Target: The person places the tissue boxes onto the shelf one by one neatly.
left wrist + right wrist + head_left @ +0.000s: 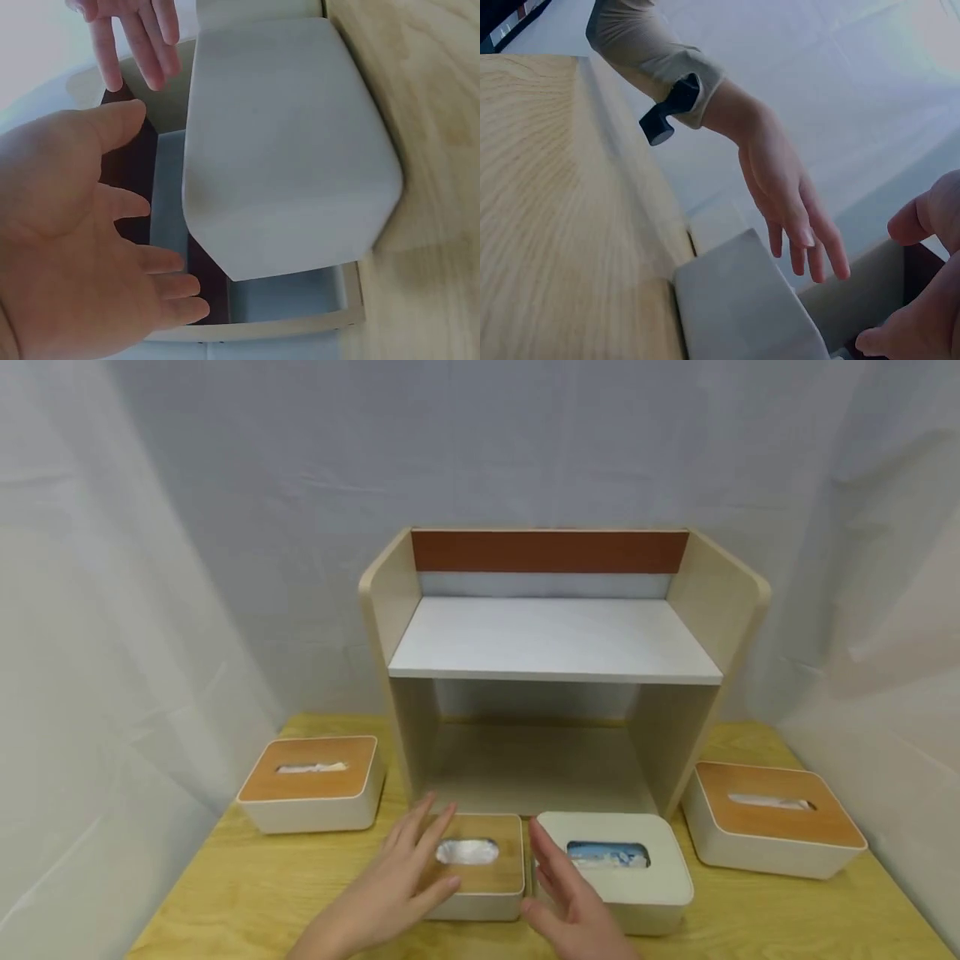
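My left hand (397,881) is spread at the left side of a tissue box (512,881) with a wood-coloured lid, its fingertips overlapping the lid in the head view. Over the left edge of an all-white tissue box (652,877) is my right hand (573,906), fingers extended and thumb toward the wood-lidded box. Neither hand grips anything. In the left wrist view, the open left palm (67,232) stands beside a box's white wall (285,135). The right wrist view shows both hands above the boxes, with the left fingers pointing down.
A two-level shelf unit (555,639) stands directly behind the two front boxes. Another wood-lidded tissue box (315,814) sits to its left, and a similar one (780,852) to its right. All rest on a wooden table (202,902), with pale sheeting (225,527) around it.
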A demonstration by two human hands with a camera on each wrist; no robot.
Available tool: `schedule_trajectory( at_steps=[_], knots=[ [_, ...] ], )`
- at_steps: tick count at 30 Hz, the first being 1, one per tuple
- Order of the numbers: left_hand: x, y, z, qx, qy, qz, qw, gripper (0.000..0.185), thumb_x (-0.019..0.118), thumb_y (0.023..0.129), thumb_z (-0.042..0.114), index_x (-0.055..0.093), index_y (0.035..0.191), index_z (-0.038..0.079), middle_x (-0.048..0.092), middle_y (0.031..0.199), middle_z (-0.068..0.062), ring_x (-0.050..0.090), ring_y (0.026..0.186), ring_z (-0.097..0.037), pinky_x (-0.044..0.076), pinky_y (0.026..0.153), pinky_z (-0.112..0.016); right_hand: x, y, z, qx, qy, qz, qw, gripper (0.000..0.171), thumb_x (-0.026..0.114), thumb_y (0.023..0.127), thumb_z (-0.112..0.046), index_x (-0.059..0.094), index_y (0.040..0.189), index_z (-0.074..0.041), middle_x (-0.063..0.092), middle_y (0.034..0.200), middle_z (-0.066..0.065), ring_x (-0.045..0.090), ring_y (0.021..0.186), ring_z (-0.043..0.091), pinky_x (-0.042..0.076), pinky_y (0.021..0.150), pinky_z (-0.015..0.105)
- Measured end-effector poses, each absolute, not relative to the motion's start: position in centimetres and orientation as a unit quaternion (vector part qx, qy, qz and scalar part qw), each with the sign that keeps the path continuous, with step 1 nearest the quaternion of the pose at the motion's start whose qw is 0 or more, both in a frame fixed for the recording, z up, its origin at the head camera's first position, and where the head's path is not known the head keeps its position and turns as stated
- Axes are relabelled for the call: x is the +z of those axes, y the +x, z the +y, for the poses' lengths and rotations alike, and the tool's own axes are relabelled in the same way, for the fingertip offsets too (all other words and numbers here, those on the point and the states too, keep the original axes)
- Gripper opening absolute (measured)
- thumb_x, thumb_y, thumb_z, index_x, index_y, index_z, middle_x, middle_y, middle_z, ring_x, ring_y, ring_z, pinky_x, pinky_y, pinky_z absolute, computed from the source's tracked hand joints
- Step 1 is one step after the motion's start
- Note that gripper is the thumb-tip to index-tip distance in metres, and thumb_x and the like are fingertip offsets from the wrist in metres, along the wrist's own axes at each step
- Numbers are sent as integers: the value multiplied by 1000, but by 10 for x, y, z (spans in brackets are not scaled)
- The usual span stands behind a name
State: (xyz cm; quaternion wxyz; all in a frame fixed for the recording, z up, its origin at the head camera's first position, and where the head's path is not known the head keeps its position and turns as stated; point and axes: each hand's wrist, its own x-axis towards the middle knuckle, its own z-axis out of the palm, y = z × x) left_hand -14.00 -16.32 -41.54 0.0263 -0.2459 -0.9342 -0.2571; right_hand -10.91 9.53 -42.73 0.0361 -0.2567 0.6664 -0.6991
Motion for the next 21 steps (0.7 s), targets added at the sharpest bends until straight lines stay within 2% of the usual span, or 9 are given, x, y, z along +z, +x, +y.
schedule_trajectory(
  at_steps=[3,7,9,13,16,18,20,21],
  knots=[
    [-416,-138,-167,-270,-226,-936,8,80,57,98,48,17,161,20,6,164,-20,16,147,-47,31,106,-69,-432,-107,89,-696,-222,680,62,80,63,93,-3,14,156,7,9,161,28,21,140,-7,22,107,9],
    [-417,-135,-171,-305,-191,-933,-20,83,55,98,50,8,161,24,3,164,-24,20,144,-51,33,104,-70,-437,-102,81,-691,-169,694,111,90,66,90,-10,9,159,-4,4,165,19,9,145,12,15,105,6],
    [-418,-133,-173,-324,-185,-928,-28,84,55,99,49,5,161,23,3,163,-27,25,141,-53,35,102,-69,-440,-100,77,-691,-164,694,115,92,66,90,-10,7,160,-5,2,165,20,6,145,17,13,105,6],
    [-422,-131,-177,-341,-184,-921,-45,86,53,99,51,2,161,21,6,163,-24,24,144,-48,32,106,-66,-443,-95,69,-681,-145,710,101,91,67,88,-9,10,160,-7,4,165,17,6,145,7,8,104,4],
    [-426,-131,-179,-348,-187,-917,-54,88,54,98,52,3,161,16,10,164,-19,18,148,-40,27,111,-63,-443,-92,65,-659,-129,737,77,90,67,87,-9,15,160,-9,5,165,18,5,148,17,5,103,4],
    [-428,-131,-179,-352,-188,-915,-55,89,55,98,51,5,161,12,13,164,-19,20,147,-38,27,112,-61,-443,-91,62,-652,-114,745,81,91,68,86,-10,15,160,-9,3,166,17,2,149,27,3,105,8],
    [-428,-130,-179,-355,-186,-914,-58,90,56,98,50,7,160,7,14,164,-20,22,147,-37,26,113,-60,-446,-91,61,-660,-107,737,95,92,67,87,-12,12,160,-9,-1,165,21,0,148,35,5,103,7],
    [-428,-130,-179,-356,-184,-914,-60,91,56,98,50,7,160,5,13,164,-21,21,147,-37,25,113,-59,-448,-91,61,-669,-100,728,109,94,67,87,-14,9,160,-10,-4,165,21,2,148,37,15,105,8]
  ],
)
